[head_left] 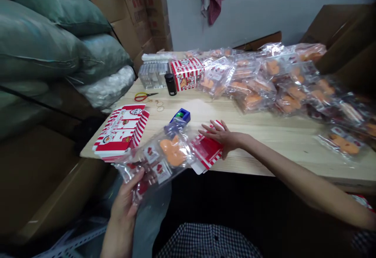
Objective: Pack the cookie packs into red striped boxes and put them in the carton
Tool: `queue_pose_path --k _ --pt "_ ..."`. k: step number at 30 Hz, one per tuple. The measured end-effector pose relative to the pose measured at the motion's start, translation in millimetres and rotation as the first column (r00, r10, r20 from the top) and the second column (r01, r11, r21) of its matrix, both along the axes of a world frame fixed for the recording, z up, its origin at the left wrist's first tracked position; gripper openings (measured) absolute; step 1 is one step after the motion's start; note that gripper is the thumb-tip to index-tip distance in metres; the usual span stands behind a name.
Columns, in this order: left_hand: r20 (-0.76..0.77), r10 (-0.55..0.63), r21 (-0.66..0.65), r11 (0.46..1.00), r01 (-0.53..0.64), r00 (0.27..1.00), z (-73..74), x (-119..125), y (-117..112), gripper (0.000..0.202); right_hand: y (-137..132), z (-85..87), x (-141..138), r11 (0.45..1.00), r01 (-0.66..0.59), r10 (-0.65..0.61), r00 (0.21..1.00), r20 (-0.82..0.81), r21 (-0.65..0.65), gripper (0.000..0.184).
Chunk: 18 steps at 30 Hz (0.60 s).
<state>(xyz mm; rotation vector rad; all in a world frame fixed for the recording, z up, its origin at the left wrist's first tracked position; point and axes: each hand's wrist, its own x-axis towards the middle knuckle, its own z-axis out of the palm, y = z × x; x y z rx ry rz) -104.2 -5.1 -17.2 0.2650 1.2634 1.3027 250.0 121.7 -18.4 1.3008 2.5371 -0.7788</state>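
My left hand (129, 195) grips one end of a clear plastic packet (155, 154), holding it up over the table's front edge. Inside the packet show an orange shaped piece and small printed cards. My right hand (221, 136) rests with spread fingers on a red and white striped carton (205, 148) lying at the table's front edge. The packet's far end partly covers that carton. Left of the packet lies another flat striped carton (122, 128) with printed pictures. Just behind the packet sits a blue tape dispenser (180, 116) with a green core.
Many similar clear packets (252, 93) are heaped across the table's back and right. An assembled striped box (188, 73), a black bottle (170, 84), clear plastic cases (154, 73) and yellow-handled scissors (143, 96) stand or lie at the back left. Stuffed sacks (38, 34) pile up left.
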Motion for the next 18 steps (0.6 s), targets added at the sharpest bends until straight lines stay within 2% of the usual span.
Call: queue_pose_path --k 2,4,6,9,11,14,18 --pt "-0.041 0.092 0.011 0.996 -0.091 0.995 4.9 -10.6 -3.5 0.027 1.3 -4.9 -8.4 0.998 -0.066 0.066 0.996 0.055 0.006 0.125" --pt "-0.084 0.151 0.049 0.988 -0.147 0.985 7.0 -15.5 -7.6 0.028 -4.0 -12.1 -9.0 0.997 -0.076 0.075 0.997 0.024 0.023 0.125" --pt "-0.136 0.197 0.069 0.98 -0.189 0.971 4.8 -14.5 -11.6 0.034 -15.0 -21.5 -3.5 0.997 -0.036 0.038 0.999 -0.037 0.076 0.126" --pt "-0.189 0.215 0.069 0.976 -0.206 0.958 -6.7 -3.9 -16.2 0.041 -37.0 -36.3 6.6 0.984 0.066 -0.046 0.991 -0.122 0.165 0.124" --pt "-0.184 0.153 0.062 0.988 -0.144 0.971 -17.5 5.6 -17.9 0.043 -50.4 -43.4 10.3 0.97 0.13 -0.098 0.982 -0.161 0.204 0.12" --pt "-0.184 -0.02 0.018 1.0 0.024 0.983 -33.4 15.1 -18.1 0.046 -62.1 -47.5 11.0 0.955 0.186 -0.143 0.971 -0.193 0.232 0.114" --pt "-0.138 -0.276 -0.04 0.961 0.273 0.951 -43.2 11.9 -8.2 0.044 -64.8 -46.1 10.3 0.959 0.184 -0.141 0.97 -0.198 0.216 0.12"
